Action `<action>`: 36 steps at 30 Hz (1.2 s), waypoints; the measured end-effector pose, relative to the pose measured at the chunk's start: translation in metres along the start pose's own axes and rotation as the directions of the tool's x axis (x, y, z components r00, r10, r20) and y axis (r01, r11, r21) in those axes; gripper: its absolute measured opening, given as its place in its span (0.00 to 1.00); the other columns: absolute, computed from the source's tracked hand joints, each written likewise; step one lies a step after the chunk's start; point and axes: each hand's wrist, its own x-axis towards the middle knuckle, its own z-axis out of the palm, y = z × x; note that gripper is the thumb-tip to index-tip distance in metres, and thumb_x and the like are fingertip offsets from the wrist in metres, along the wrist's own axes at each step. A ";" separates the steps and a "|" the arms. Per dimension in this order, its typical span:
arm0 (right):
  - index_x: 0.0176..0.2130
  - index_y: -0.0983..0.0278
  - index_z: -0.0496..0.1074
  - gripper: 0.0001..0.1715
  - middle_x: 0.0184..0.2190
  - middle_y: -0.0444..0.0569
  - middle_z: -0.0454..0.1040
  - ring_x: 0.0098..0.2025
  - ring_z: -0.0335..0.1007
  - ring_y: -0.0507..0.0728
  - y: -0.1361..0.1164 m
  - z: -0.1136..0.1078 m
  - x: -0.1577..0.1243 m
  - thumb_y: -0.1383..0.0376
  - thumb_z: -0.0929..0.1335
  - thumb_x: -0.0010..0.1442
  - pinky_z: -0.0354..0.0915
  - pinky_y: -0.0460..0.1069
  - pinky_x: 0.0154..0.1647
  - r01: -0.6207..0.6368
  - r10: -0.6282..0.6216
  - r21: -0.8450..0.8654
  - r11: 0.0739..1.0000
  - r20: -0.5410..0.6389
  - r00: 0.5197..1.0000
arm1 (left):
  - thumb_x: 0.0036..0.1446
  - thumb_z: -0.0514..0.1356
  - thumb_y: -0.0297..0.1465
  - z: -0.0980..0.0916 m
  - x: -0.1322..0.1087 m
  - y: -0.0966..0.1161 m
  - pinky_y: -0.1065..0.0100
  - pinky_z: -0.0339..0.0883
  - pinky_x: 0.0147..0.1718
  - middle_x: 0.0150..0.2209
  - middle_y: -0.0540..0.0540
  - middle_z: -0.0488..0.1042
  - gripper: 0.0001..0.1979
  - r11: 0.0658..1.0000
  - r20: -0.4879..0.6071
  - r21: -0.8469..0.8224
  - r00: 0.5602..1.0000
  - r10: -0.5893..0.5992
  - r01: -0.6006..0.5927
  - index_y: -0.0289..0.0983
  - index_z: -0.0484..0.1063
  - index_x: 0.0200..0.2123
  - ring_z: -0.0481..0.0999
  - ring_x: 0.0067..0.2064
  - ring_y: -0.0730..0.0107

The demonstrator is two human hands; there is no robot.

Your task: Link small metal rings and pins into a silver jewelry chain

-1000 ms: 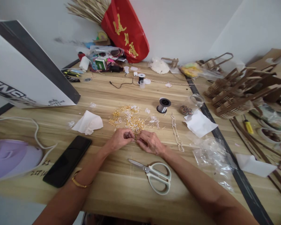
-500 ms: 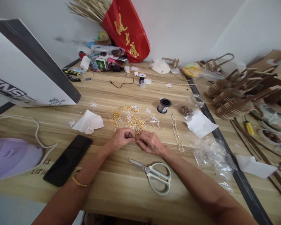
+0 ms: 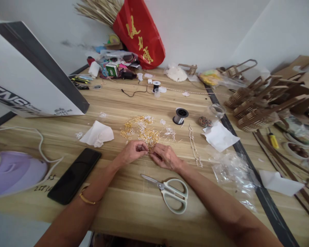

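Note:
My left hand (image 3: 134, 152) and my right hand (image 3: 165, 156) meet fingertip to fingertip over the wooden table. Both are closed in a pinch, and whatever lies between the fingers is too small to make out. Just beyond them spreads a pile of gold and silver beads (image 3: 148, 136). Thin pale wire pieces (image 3: 170, 133) lie to the right of the pile. A beaded chain (image 3: 193, 147) rests farther right, beyond my right wrist. Below my hands are white-handled scissors (image 3: 170, 192), blades pointing left. Behind the beads stands a spool of thin wire (image 3: 180, 116).
A black phone (image 3: 74, 175) lies beside my left forearm, with a crumpled tissue (image 3: 98, 133) above it. On the right are a tipped clear jar (image 3: 213, 115), white paper (image 3: 221, 136) and plastic bags (image 3: 234, 171). A large box (image 3: 36, 75) stands left; a red bag (image 3: 141, 37) leans at the back.

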 end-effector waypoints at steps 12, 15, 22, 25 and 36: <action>0.36 0.65 0.65 0.05 0.29 0.49 0.68 0.30 0.63 0.53 0.000 0.000 0.000 0.67 0.61 0.64 0.58 0.46 0.30 0.012 -0.012 -0.012 1.000 -0.004 1.000 | 0.46 0.63 0.28 0.000 0.001 -0.004 0.74 0.62 0.29 0.25 0.49 0.72 0.06 0.998 -0.005 -0.051 1.000 0.020 -0.021 0.32 0.71 0.28 0.70 0.28 0.75; 0.36 0.64 0.65 0.05 0.30 0.49 0.68 0.31 0.63 0.53 0.001 0.000 0.000 0.67 0.61 0.64 0.58 0.46 0.30 0.014 -0.014 -0.014 1.000 0.007 1.000 | 0.46 0.63 0.28 0.001 0.002 -0.004 0.74 0.62 0.28 0.25 0.50 0.71 0.06 0.998 -0.014 -0.050 1.000 0.025 -0.026 0.32 0.71 0.28 0.69 0.27 0.76; 0.37 0.64 0.65 0.04 0.29 0.48 0.68 0.31 0.63 0.53 -0.001 -0.002 0.001 0.67 0.61 0.63 0.58 0.46 0.30 0.017 -0.017 -0.015 1.000 0.016 1.000 | 0.46 0.64 0.29 -0.001 0.003 -0.006 0.73 0.62 0.30 0.26 0.50 0.71 0.07 0.996 -0.019 -0.080 0.999 0.035 -0.036 0.32 0.71 0.29 0.70 0.29 0.75; 0.39 0.65 0.65 0.05 0.29 0.48 0.68 0.30 0.63 0.52 -0.002 -0.003 0.001 0.66 0.62 0.63 0.58 0.46 0.30 0.004 -0.004 -0.005 1.000 0.017 1.000 | 0.45 0.64 0.30 -0.003 0.002 -0.003 0.73 0.62 0.30 0.26 0.49 0.71 0.09 0.994 -0.008 -0.105 1.000 0.016 -0.017 0.32 0.70 0.29 0.70 0.29 0.75; 0.40 0.64 0.63 0.07 0.27 0.46 0.66 0.28 0.61 0.52 -0.004 -0.005 0.003 0.64 0.63 0.63 0.57 0.46 0.28 -0.001 0.001 -0.007 1.000 0.000 1.000 | 0.45 0.65 0.32 -0.006 0.002 0.000 0.72 0.62 0.30 0.25 0.50 0.71 0.10 0.987 -0.008 -0.161 1.000 0.010 -0.011 0.32 0.70 0.28 0.69 0.29 0.75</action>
